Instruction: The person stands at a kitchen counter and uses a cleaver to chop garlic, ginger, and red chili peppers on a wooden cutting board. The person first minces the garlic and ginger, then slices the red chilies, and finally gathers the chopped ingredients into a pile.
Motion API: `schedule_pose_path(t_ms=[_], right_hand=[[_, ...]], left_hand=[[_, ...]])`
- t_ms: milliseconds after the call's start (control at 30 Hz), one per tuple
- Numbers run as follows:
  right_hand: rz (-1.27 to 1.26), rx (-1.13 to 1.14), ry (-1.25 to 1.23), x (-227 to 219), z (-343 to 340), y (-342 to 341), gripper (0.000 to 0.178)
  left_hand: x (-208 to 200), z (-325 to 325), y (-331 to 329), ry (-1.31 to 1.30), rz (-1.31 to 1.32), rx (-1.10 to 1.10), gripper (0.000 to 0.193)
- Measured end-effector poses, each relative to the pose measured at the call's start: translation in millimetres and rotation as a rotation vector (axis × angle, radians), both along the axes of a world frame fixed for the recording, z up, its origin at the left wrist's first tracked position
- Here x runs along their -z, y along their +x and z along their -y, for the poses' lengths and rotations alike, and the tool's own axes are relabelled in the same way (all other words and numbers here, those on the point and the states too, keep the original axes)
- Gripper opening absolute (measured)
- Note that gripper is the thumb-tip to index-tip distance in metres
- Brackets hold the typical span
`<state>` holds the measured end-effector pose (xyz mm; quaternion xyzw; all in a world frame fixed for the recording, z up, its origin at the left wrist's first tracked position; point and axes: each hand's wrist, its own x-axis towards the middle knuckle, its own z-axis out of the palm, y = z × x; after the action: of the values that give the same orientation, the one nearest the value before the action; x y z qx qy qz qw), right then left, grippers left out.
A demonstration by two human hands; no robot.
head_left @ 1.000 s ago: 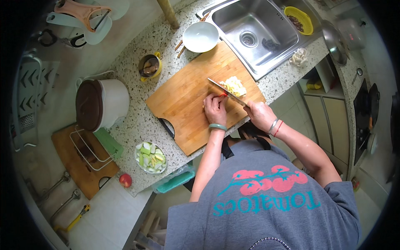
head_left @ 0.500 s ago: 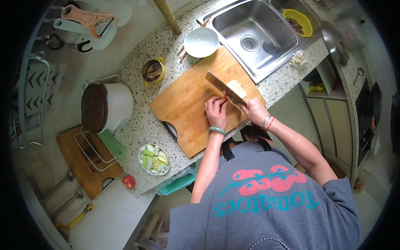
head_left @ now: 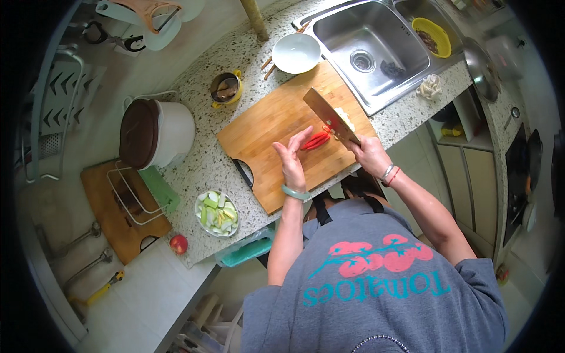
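The bare left hand (head_left: 293, 163) is holding its fingers spread wide; at its two o'clock, slender red peppers (head_left: 316, 141) are lying on the rectangular wooden board (head_left: 263, 141). The bare right hand (head_left: 372, 156) is gripping a broad steel cleaver (head_left: 331, 115).

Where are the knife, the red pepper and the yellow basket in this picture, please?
Knife (head_left: 325, 111): head view, on the flat of its blade.
Red pepper (head_left: 316, 140): head view, on the middle of the red pieces.
Yellow basket (head_left: 439, 35): head view, on its bare inner wall.
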<state>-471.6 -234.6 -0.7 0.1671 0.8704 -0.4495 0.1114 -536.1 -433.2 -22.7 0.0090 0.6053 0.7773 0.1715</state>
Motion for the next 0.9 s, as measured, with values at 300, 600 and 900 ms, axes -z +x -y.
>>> schedule_pose_path(t_ms=[300, 600, 900], right_hand=[[0.037, -0.040, 0.014, -4, 14, -11, 0.023], [0.041, -0.033, -0.068, -5, 28, -10, 0.022], [-0.074, -0.040, 0.086, -4, 13, 6, 0.020]], left_hand=[[-18, 75, 57, -0.236, -0.061, -0.194, 0.058], [-30, 167, 167, -1.717, -0.182, -0.496, 0.076], [16, 0, 17, -0.841, -0.743, -0.161, 0.016]])
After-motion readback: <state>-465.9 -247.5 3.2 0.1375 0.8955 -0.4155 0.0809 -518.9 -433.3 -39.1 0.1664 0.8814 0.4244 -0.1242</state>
